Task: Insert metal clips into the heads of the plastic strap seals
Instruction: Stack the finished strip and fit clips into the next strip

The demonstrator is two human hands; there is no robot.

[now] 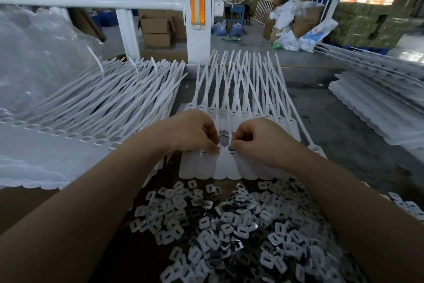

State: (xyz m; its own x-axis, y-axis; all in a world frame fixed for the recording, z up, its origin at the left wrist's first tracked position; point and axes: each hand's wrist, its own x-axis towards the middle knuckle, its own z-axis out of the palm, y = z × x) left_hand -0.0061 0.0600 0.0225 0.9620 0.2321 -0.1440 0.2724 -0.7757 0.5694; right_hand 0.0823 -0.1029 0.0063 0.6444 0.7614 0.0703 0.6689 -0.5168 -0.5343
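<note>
The row of strap seals [220,165] lies just beyond the heap of metal clips [241,232]. Both the left hand [195,131] and right hand [259,140] pinch clips at neighbouring seal heads, mid-insertion. Next, probably, press each flush, then move to the next heads.

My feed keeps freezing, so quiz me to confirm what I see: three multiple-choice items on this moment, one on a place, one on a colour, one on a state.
1. Where does the loose pile of metal clips lie?
A. nearer the camera than the seal row
B. on the white railing
C. in a cardboard box

2. What colour are the strap seals under the hands?
A. blue
B. white
C. orange

3. How are the hands?
A. both flat and open
B. one out of view
C. both curled in a pinching grip at the seal heads

Answers: 1 A, the clips sit between the forearms. 2 B, the row is white. 3 C, left hand and right hand curl fingertips onto the heads.
</note>
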